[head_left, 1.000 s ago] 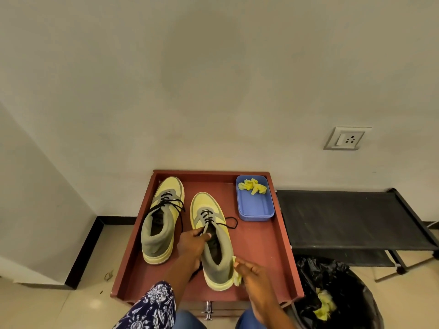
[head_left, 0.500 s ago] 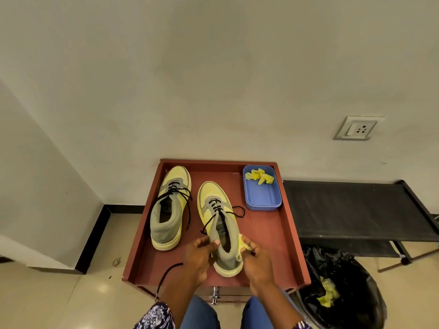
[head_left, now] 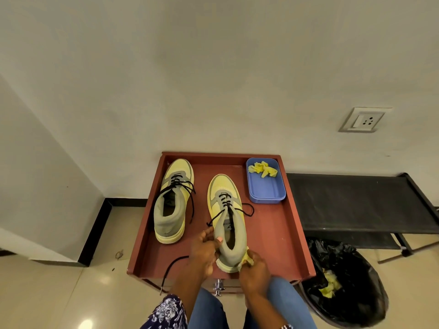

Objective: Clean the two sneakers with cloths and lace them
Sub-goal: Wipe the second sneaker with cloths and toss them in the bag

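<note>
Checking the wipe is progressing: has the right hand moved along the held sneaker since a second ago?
Yes. The right hand with its yellow cloth went from the sneaker's right side round to its heel, nearer the tray's front edge.

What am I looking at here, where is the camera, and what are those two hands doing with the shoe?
There is no machine here. A person wears one wide-angle camera on the head, looking forward and down, so you see their own arms from above. In front of them is a red-brown tray set against a wall. On it lie two yellow and grey sneakers with black laces. The left sneaker lies untouched. The left hand holds the right sneaker at its collar, while the right hand pinches a small yellow cloth against its heel. A blue tub at the far right of the tray holds more yellow cloths. One lace end hangs over the tray's near edge. A bin lined with a black bag stands to the right.
</note>
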`<state>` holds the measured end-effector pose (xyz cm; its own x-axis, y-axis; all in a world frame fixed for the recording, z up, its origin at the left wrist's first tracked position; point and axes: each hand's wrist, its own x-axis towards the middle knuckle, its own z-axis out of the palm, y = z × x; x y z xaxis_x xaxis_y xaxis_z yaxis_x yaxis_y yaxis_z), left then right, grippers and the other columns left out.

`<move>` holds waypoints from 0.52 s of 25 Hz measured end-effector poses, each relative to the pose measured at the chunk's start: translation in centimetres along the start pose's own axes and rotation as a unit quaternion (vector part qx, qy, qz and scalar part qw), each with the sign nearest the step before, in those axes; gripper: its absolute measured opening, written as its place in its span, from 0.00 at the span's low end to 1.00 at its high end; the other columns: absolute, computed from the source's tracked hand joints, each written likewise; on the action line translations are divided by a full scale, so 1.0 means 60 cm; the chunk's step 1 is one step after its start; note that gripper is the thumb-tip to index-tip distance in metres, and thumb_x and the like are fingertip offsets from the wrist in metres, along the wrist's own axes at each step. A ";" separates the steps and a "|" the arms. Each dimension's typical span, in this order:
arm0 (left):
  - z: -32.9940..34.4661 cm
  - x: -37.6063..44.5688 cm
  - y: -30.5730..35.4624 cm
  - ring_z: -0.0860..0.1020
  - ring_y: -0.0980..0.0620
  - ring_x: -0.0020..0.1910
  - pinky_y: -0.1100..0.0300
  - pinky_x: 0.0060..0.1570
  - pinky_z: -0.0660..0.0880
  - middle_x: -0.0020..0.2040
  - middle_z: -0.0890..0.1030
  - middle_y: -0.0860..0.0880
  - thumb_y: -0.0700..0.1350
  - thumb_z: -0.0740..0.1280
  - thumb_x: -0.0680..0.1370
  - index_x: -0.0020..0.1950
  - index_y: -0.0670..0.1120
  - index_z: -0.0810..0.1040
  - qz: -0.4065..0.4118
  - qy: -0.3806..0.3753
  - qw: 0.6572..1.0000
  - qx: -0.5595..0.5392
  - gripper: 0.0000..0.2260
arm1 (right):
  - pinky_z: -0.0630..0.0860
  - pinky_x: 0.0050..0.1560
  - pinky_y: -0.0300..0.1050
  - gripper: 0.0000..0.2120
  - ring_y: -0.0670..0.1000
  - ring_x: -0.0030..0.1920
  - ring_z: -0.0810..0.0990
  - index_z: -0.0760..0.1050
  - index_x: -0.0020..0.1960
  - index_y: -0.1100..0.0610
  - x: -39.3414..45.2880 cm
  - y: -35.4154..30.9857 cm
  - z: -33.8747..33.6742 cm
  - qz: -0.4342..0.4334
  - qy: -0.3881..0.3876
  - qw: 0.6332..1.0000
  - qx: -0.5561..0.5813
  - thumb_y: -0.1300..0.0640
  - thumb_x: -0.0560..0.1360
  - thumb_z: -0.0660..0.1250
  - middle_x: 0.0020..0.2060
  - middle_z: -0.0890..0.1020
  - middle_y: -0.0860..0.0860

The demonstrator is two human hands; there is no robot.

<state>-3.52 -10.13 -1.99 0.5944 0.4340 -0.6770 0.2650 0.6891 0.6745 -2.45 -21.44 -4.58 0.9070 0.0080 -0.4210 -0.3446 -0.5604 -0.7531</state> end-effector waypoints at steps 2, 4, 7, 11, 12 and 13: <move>0.001 0.001 -0.003 0.76 0.49 0.46 0.56 0.44 0.74 0.45 0.78 0.48 0.28 0.61 0.76 0.66 0.38 0.68 0.003 0.004 1.000 0.004 0.19 | 0.76 0.46 0.44 0.12 0.56 0.47 0.80 0.77 0.56 0.61 -0.004 0.002 0.000 0.035 -0.014 0.999 0.001 0.66 0.74 0.64 0.48 0.83 0.57; 0.003 0.001 -0.006 0.76 0.52 0.43 0.57 0.42 0.75 0.44 0.78 0.49 0.29 0.61 0.76 0.67 0.39 0.68 0.010 0.007 1.000 0.012 0.20 | 0.74 0.42 0.44 0.10 0.54 0.44 0.78 0.75 0.54 0.62 -0.014 -0.003 0.001 0.080 -0.013 0.996 0.039 0.66 0.73 0.66 0.46 0.82 0.56; 0.003 0.002 -0.008 0.76 0.52 0.43 0.57 0.43 0.74 0.44 0.78 0.49 0.29 0.60 0.76 0.67 0.38 0.68 0.021 0.007 1.000 0.022 0.19 | 0.74 0.35 0.44 0.09 0.52 0.37 0.78 0.74 0.45 0.61 -0.035 -0.019 0.003 0.132 -0.005 0.970 0.204 0.72 0.69 0.67 0.39 0.81 0.56; 0.000 0.004 -0.007 0.76 0.47 0.48 0.53 0.49 0.75 0.45 0.78 0.48 0.29 0.61 0.76 0.67 0.37 0.68 0.019 0.004 0.999 0.026 0.19 | 0.77 0.40 0.47 0.10 0.54 0.39 0.79 0.73 0.43 0.59 -0.043 -0.025 0.013 0.151 0.007 0.941 0.302 0.71 0.68 0.70 0.39 0.81 0.56; -0.001 0.005 -0.007 0.76 0.46 0.51 0.52 0.50 0.75 0.46 0.78 0.47 0.29 0.61 0.76 0.67 0.37 0.68 0.018 0.004 0.999 0.027 0.20 | 0.78 0.40 0.48 0.10 0.54 0.40 0.79 0.73 0.42 0.58 -0.041 -0.021 0.018 0.151 0.016 0.944 0.292 0.70 0.68 0.71 0.40 0.81 0.56; -0.001 0.005 -0.007 0.75 0.45 0.53 0.51 0.51 0.75 0.49 0.78 0.45 0.29 0.61 0.76 0.68 0.37 0.67 0.015 0.004 1.000 0.027 0.20 | 0.78 0.40 0.48 0.11 0.54 0.39 0.79 0.72 0.41 0.57 -0.042 -0.019 0.022 0.151 0.023 0.947 0.282 0.69 0.68 0.71 0.40 0.81 0.56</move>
<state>-3.50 -10.23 -2.51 0.5964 0.4596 -0.6580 0.2874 0.6431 0.7098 -4.63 -19.73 -3.31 0.7521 -0.1245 -0.6472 -0.6522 0.0002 -0.7580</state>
